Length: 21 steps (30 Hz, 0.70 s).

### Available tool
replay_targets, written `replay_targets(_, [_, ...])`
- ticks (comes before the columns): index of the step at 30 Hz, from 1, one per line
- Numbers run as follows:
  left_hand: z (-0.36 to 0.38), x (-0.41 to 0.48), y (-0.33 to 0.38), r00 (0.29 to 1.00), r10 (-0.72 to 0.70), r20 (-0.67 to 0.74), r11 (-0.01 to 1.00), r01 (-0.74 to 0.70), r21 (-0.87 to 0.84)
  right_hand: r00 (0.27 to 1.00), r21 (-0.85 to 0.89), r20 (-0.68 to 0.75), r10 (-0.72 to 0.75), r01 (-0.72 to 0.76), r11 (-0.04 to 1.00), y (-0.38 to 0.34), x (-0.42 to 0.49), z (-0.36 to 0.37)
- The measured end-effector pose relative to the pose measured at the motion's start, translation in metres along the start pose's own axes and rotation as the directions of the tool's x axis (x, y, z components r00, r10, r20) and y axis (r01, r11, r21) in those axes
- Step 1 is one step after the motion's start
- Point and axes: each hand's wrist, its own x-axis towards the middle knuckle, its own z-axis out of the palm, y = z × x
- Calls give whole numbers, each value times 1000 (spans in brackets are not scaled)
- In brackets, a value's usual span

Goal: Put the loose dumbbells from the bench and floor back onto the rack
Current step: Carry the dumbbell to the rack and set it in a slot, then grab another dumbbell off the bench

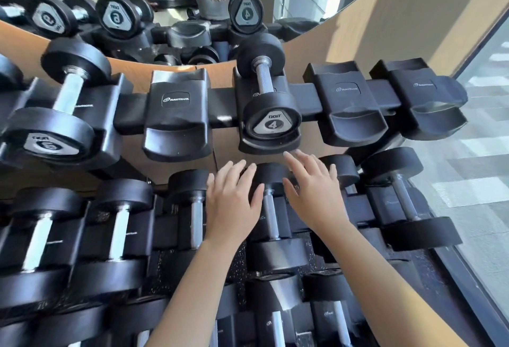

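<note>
Wall mirror (170,2) above wood panel (385,30); grey carpet (468,170) by window at rt.

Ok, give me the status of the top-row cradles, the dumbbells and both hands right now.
4 dumbbell: seated in its top-row cradle.
6 dumbbell: seated in the top row, far left.
Cradle between them: vacant.
Two right-end cradles: vacant.
Second-row dumbbell: racked, between the hands.
Left hand: open, holding nothing.
Right hand: open, holding nothing.
</note>
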Motion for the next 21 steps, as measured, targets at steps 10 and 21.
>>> replay_targets(10, [-22,-89,37,982,-147,-117,972,165,165,969,54,25,-244,242,969,-2,-71,-9])
replay_targets(21, [-54,-249,88,811,-512,-282,765,580,279,753,263,77,-653,617,742,-33,-176,-24])
